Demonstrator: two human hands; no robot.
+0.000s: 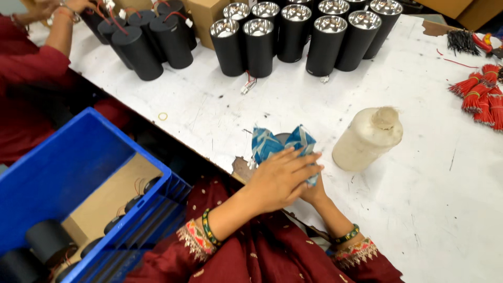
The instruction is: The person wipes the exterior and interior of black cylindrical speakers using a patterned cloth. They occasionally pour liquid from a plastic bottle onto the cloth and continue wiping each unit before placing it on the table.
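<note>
Nearest me, off the table's near left corner, I see a blue crate (63, 173) with several black cylinders (47, 240) lying in it on a brown cardboard liner.

At the near edge of the white table (419, 209) both my hands meet on a blue cloth (272, 142). My left hand (280, 178) lies on top, fingers stretched out and close together, pressing flat against the cloth's near side. My right hand (313, 193) sits mostly under the left; I can see it touching the cloth's lower right part, but I cannot tell how far its fingers are closed. The cloth is bunched up in two peaks above my knuckles, and something grey shows between them; I cannot make out what it is.

Just right of the cloth, apart from my hands, a dirty cream-coloured bottle (367, 139) lies tilted on its side, its plugged mouth pointing toward the far right.

Farther out, a small yellow rubber band (163, 116) lies near the left edge. Bundles of red wires (479, 94) rest at the right edge.

Along the far edge stands a cluster of black lamp housings (293, 36) with shiny reflectors facing up. At the far left corner, another person's hand (63, 8) reaches toward more black housings (141, 42) with red leads.
</note>
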